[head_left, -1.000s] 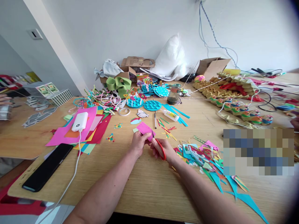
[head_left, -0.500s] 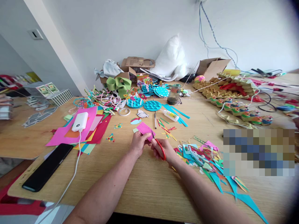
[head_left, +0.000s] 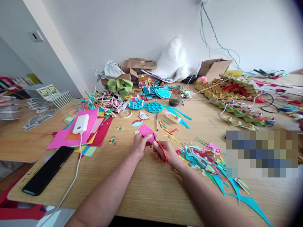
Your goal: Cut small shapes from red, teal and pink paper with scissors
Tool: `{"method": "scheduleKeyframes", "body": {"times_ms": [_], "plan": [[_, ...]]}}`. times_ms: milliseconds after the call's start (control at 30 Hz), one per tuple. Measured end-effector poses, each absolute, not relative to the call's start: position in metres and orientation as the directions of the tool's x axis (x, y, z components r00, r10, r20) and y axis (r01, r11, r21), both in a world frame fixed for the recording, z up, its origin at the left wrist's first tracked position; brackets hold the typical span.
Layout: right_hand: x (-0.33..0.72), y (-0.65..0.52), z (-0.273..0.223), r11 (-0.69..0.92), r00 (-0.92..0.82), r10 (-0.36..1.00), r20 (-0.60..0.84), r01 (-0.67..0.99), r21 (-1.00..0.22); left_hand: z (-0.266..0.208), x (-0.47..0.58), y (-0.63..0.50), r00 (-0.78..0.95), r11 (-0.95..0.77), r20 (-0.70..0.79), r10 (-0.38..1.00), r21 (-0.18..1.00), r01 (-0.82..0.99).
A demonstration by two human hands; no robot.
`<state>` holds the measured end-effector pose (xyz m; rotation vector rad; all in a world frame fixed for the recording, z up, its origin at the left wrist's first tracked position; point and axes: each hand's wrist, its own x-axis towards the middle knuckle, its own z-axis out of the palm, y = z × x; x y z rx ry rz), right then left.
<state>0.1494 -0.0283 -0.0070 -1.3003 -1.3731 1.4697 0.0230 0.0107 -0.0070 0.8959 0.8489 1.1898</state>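
pink paper (head_left: 145, 130): up over the bench (head_left: 148, 192), scissors (head_left: 162, 152) meeting its edge!
left hand (head_left: 140, 145): pinching the paper
right hand (head_left: 168, 150): gripping those red scissors

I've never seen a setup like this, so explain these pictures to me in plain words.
There is no machine here: the two arms belong to a person working bare-handed. Every picture comes from one camera worn on that person's head, looking forward and down.

The left hand holds a small piece of bright pink paper. The right hand grips scissors with red handles, their dark blades at the paper.

On the pale wooden table, a long black phone and a stack of coloured paper sheets lie to the left. Beyond the hands are a white plastic bottle with a yellow label and a slim pen. To the right lies a heap of multicoloured paper scraps.
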Motion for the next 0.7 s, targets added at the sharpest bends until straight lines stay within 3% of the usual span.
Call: {"method": "scheduleKeyframes", "body": {"times_ms": [700], "plan": [[0.1508,-0.0267,-0.0101,-0.144,-0.226,0.96,-0.168,0.118,-0.982,-0.0082,0.0225,0.0116,0.165,0.143,-0.085,0.983,0.914,-0.379]]}}
